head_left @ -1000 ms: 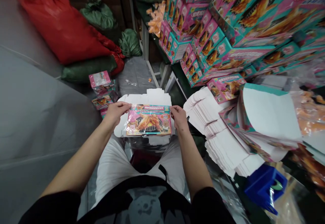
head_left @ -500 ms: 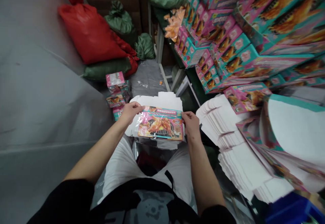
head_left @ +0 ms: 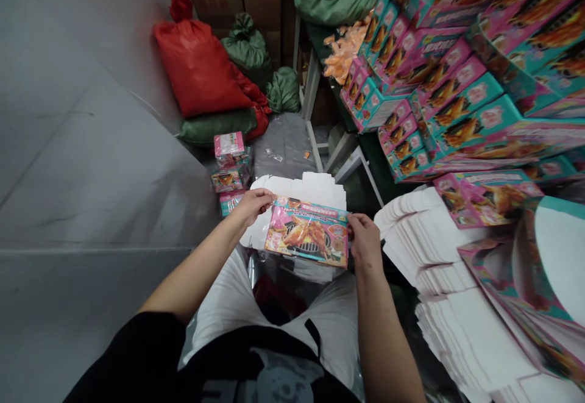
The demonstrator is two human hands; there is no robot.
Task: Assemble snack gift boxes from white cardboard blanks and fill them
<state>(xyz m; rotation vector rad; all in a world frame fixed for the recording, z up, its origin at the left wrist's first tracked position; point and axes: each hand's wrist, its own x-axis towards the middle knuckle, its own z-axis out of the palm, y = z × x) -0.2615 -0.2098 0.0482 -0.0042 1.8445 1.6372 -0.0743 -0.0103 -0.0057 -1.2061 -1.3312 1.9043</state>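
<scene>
A flat, colourful printed box (head_left: 307, 232) with a picture of grilled chicken wings lies over my lap, glossy as if under clear film. My left hand (head_left: 256, 204) pinches its upper left corner between thumb and fingers. At the upper right corner, my right hand (head_left: 364, 235) is closed on its edge, with the fingertips partly hidden. Beneath the box, unfolded white cardboard blanks (head_left: 315, 188) stick out at the back and left. Clear plastic shows below its front edge.
On the right stand stacked pink and teal boxes (head_left: 475, 110) and a pile of white cardboard blanks (head_left: 470, 324). Ahead are a red sack (head_left: 196, 67), green sacks (head_left: 247, 52) and small film-wrapped packs (head_left: 229, 145). Orange pieces (head_left: 347, 49) lie on the table. A grey wall (head_left: 82, 116) is at left.
The view has swung to the left, so everything sits further right in the picture. Both hands keep their hold on the box, which is tilted slightly more, its right end lower.
</scene>
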